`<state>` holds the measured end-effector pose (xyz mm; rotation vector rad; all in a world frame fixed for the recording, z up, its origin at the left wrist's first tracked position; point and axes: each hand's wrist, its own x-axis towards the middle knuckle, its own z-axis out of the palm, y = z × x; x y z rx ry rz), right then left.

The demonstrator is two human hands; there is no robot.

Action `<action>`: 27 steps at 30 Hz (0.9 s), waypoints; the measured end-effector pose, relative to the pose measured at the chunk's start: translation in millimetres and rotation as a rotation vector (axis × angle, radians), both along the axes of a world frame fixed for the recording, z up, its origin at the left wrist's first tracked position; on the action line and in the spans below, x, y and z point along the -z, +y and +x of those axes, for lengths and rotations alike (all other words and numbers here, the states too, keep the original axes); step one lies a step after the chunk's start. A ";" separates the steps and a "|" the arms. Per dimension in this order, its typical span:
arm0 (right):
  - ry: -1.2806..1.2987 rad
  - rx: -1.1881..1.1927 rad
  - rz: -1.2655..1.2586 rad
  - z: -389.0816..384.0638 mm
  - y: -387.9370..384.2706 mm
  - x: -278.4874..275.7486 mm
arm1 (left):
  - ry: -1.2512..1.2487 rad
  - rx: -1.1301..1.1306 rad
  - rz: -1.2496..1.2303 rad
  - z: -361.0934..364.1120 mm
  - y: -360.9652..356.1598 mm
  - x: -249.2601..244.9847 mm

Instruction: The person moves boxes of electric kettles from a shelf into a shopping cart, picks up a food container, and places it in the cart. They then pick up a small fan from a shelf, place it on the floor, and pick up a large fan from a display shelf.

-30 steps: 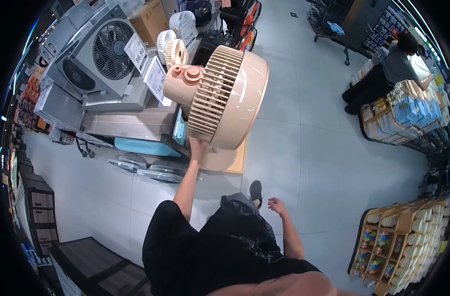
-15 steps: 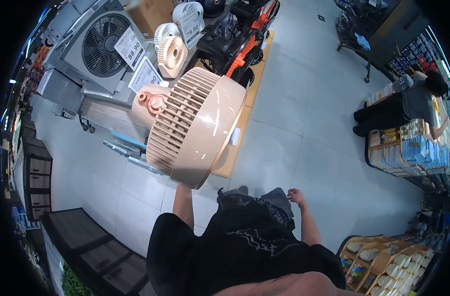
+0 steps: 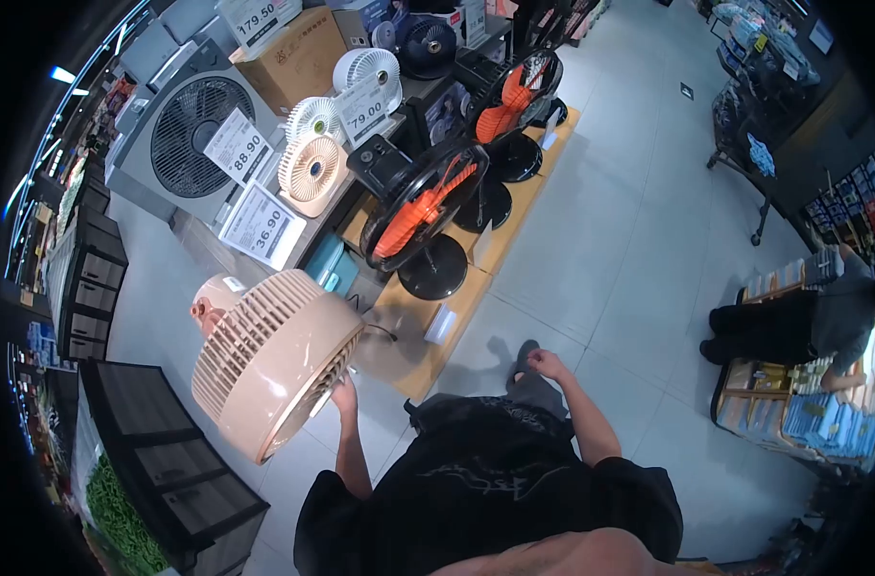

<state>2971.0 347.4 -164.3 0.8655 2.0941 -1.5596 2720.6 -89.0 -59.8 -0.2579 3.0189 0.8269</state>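
Note:
A glossy beige-pink fan with a ribbed rear housing is held up on the left side by my left hand. That hand is at the lower front rim, its fingers partly hidden by the fan. The fan is tilted, its front grille turned toward me and down, and a pink knob-like part shows on its base. My right hand hangs in front of my leg, away from the goods. Its fingers are loosely bent and hold nothing.
Black floor fans with orange blades stand on a yellow platform. Small beige fans, a grey box fan and price signs fill the display. Dark cabinets stand lower left. At right, another person bends over shelves.
The beige-pink fan has moved left and toward me in my left hand, away from the display. Several floor fans are now uncovered. My right hand has shifted slightly left.

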 end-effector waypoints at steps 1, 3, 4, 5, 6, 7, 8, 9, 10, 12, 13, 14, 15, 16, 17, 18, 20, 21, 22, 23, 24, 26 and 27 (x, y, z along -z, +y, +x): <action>-0.016 -0.018 -0.013 -4.4 25.3 1.0 | 0.158 0.197 -0.048 14.1 -3.0 21.9; -0.041 -0.022 -0.055 -6.4 71.0 3.7 | 0.043 0.241 -0.019 52.2 27.6 42.2; -0.050 -0.024 -0.060 -5.6 94.9 6.3 | -0.041 0.249 0.038 66.2 52.6 42.7; -0.057 -0.025 -0.061 -6.3 119.6 9.3 | -0.021 0.316 0.015 74.4 72.8 58.5; -0.066 -0.028 -0.065 -6.6 141.9 13.7 | -0.016 0.346 0.056 80.3 100.0 65.7; -0.093 -0.011 -0.046 -6.0 161.4 20.2 | -0.082 0.398 0.083 82.9 128.7 65.4; -0.091 -0.044 0.000 -7.0 180.0 27.1 | -0.149 0.451 0.109 82.6 156.2 65.2; -0.091 -0.074 0.047 -7.8 198.1 34.7 | -0.188 0.478 0.079 79.5 185.3 61.4; -0.090 -0.101 0.097 -9.0 214.5 39.5 | -0.225 0.508 0.051 73.3 215.7 57.6; -0.065 -0.055 0.039 -15.8 240.7 36.6 | -0.273 0.566 0.034 58.4 272.7 59.2; -0.053 -0.033 0.011 -20.0 251.3 35.1 | -0.283 0.593 0.044 50.5 297.4 65.3; -0.059 -0.047 0.008 -24.9 261.9 33.6 | -0.291 0.620 0.055 41.5 322.6 71.8; -0.063 -0.059 0.005 -29.4 271.1 33.5 | -0.325 0.646 0.085 32.4 349.2 71.6; -0.069 -0.069 0.002 -33.4 279.5 34.4 | -0.360 0.674 0.114 23.9 375.4 68.0; -0.076 -0.052 -0.023 -37.1 288.7 35.8 | -0.394 0.704 0.144 14.8 403.3 65.9; -0.080 -0.042 -0.049 -40.6 300.6 38.1 | -0.368 0.734 0.168 6.1 429.7 70.3; -0.085 -0.018 -0.100 -49.7 327.3 43.4 | -0.316 0.798 0.215 -12.6 482.0 78.4; -0.105 -0.021 -0.102 -54.1 343.8 47.0 | -0.324 0.819 0.249 -23.1 508.5 84.7; -0.099 -0.023 -0.080 -58.7 362.0 49.6 | -0.333 0.840 0.286 -33.6 535.5 90.4; -0.091 -0.024 -0.056 -64.3 381.5 51.5 | -0.340 0.864 0.323 -43.6 563.6 95.3; -0.082 -0.023 -0.029 -69.2 402.0 53.6 | -0.347 0.871 0.332 -51.4 593.5 96.8; -0.121 0.018 -0.024 -79.6 446.7 51.4 | -0.347 0.886 0.359 -72.7 661.6 94.8; -0.136 0.034 -0.015 -88.9 474.1 47.8 | -0.321 0.934 0.334 -86.7 699.3 96.8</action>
